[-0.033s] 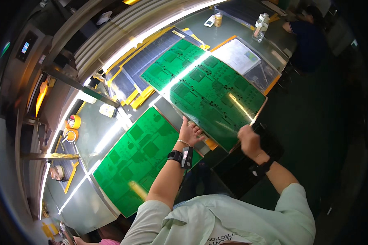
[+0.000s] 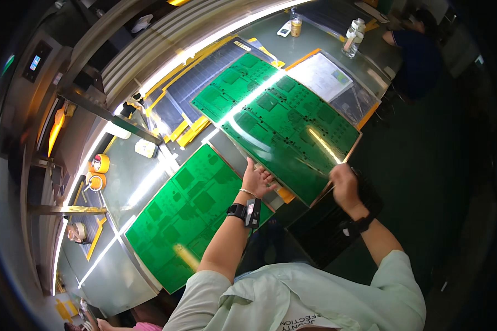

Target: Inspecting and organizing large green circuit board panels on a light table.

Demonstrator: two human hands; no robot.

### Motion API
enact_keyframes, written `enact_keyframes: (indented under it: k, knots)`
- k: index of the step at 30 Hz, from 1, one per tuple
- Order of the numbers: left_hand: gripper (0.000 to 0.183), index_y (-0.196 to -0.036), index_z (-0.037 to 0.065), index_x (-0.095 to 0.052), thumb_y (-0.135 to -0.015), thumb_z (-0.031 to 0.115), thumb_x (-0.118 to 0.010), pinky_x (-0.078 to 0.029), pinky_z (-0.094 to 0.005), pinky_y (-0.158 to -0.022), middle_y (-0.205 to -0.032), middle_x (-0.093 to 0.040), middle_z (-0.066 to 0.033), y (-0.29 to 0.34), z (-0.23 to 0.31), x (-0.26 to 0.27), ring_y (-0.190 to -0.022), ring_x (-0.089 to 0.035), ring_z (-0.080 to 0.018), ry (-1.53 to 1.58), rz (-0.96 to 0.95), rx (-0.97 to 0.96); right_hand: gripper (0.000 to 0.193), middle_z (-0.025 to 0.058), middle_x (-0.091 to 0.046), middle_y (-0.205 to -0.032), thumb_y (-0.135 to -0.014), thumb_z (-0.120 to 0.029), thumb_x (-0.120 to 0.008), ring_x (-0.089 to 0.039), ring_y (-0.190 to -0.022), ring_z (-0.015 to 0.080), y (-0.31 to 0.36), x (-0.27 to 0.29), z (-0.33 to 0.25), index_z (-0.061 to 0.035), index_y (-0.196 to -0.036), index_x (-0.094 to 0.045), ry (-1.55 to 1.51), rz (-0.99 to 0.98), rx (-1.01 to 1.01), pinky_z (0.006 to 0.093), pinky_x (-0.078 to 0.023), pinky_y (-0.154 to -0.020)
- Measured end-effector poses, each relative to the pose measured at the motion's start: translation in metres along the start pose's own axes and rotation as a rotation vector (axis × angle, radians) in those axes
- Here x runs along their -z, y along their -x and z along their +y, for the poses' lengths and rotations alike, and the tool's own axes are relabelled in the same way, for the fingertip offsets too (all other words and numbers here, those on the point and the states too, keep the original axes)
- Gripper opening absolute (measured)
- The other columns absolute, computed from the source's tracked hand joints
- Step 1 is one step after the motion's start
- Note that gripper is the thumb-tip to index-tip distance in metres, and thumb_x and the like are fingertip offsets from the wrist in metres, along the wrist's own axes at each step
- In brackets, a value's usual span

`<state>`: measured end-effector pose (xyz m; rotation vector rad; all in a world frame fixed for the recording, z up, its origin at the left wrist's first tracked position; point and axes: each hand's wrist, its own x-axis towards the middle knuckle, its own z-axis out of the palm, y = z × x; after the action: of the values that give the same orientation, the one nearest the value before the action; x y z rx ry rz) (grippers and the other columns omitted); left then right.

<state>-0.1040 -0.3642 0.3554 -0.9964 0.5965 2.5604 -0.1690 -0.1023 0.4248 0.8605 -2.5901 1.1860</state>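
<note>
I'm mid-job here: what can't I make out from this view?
All in the head view:
Right hand: its curled fingertips are hidden by the hand itself; what it grips, if anything, is unclear.
Beneath the upper green board: covered by the board.
Lower green board: partly behind the left forearm.
Person in pink: cut off by the bottom edge.

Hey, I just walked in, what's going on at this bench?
A person is handling a patterned green sheet at a bench. The left hand is palm up at its near left edge; the right hand is curled at its near right edge, the exact grip hard to make out. A second green sheet lies to the left, partly behind the left forearm. Another person is at the far right.
</note>
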Motion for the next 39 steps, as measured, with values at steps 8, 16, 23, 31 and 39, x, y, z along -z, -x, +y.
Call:
enact_keyframes:
  k: [8, 16, 23, 31, 39]
  knots:
    - [0.039, -0.097, 0.003, -0.055, -0.071, 0.032, -0.059, -0.040, -0.0373, -0.080, -0.099, -0.051, -0.0140, 0.002, -0.002, -0.009, -0.090, -0.050, -0.0288, -1.776, 0.602, -1.068, 0.008, 0.0072, -0.056, -0.067, -0.085, -0.006, -0.042, -0.059, -0.059, 0.0123, -0.079, 0.034, -0.009, -0.0013, -0.080, -0.044, -0.383, -0.116, -0.411, 0.0206, -0.045, -0.048]
    - [0.106, -0.132, 0.007, -0.017, -0.055, 0.070, -0.053, -0.013, -0.0480, -0.100, -0.137, -0.011, -0.0163, -0.026, 0.037, -0.003, -0.127, -0.008, -0.0321, -2.146, 0.652, -0.873, 0.008, 0.0077, -0.056, -0.069, -0.079, 0.004, -0.048, -0.056, -0.062, 0.0142, -0.137, 0.111, -0.099, 0.0016, -0.075, -0.055, -0.031, 0.106, 0.268, 0.0236, -0.046, -0.056]
    - [0.101, -0.133, 0.009, -0.017, -0.059, 0.068, -0.053, -0.014, -0.0465, -0.100, -0.138, -0.011, -0.0143, -0.027, 0.040, -0.016, -0.127, -0.008, -0.0314, -2.137, 0.659, -0.734, 0.017, 0.0070, -0.057, -0.065, -0.083, -0.018, -0.047, -0.050, -0.056, 0.0151, -0.084, 0.190, -0.138, -0.0062, -0.071, -0.052, 0.083, 0.026, 0.553, 0.0278, -0.041, -0.052]
    - [0.101, -0.133, 0.005, -0.008, -0.065, 0.072, -0.042, -0.018, -0.0516, -0.098, -0.133, -0.023, -0.0184, 0.078, 0.101, 0.072, -0.121, -0.025, -0.0376, 0.044, -0.324, -0.520, 0.010, 0.0056, -0.051, -0.083, -0.082, -0.010, -0.043, -0.047, -0.066, 0.0103, -0.038, 0.180, -0.067, -0.0040, -0.083, -0.051, -0.175, -0.025, -0.023, 0.0221, -0.038, -0.058]
    - [0.096, -0.133, 0.009, -0.008, -0.067, 0.073, -0.037, -0.026, -0.0580, -0.090, -0.133, -0.023, -0.0187, 0.105, 0.121, 0.125, -0.115, -0.033, -0.0409, 0.062, -0.110, -0.212, 0.054, 0.0166, -0.052, -0.104, -0.078, 0.001, -0.046, -0.055, -0.069, 0.0110, -0.005, 0.082, 0.003, 0.0000, -0.127, -0.026, -0.665, -0.097, -0.780, 0.0199, -0.046, -0.062]
